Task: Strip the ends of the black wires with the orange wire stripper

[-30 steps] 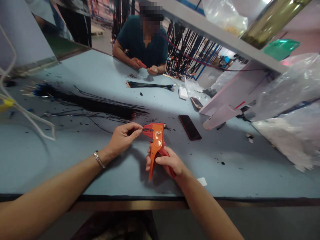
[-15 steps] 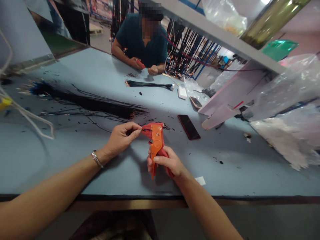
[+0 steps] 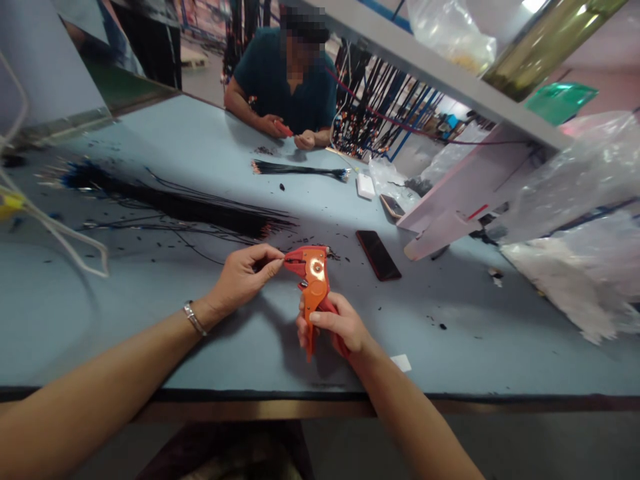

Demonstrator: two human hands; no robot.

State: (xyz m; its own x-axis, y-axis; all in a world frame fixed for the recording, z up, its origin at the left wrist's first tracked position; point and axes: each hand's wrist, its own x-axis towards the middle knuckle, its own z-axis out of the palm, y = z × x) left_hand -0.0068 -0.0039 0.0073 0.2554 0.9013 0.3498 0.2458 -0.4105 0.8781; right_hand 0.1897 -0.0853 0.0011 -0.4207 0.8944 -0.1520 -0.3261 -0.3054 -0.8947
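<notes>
My right hand is wrapped round the handles of an orange and red wire stripper, held upright above the table with its jaws facing left. Thumb and forefinger of my left hand are pinched right at the jaw tips. A thin black wire runs from the table to the left hand, and its end appears to enter the jaws; the fingers hide part of it. Behind my left hand lies a thick bundle of black wires, with copper-coloured ends at the right and blue parts at the far left.
A dark phone lies right of the stripper. Across the table a person holds a red tool near a smaller wire bundle. A shelf post and plastic bags stand at right. White cables hang at left.
The wire stripper has tilted very slightly, its lower handle moving a little to the right. Both hands keep their grip in nearly the same place.
</notes>
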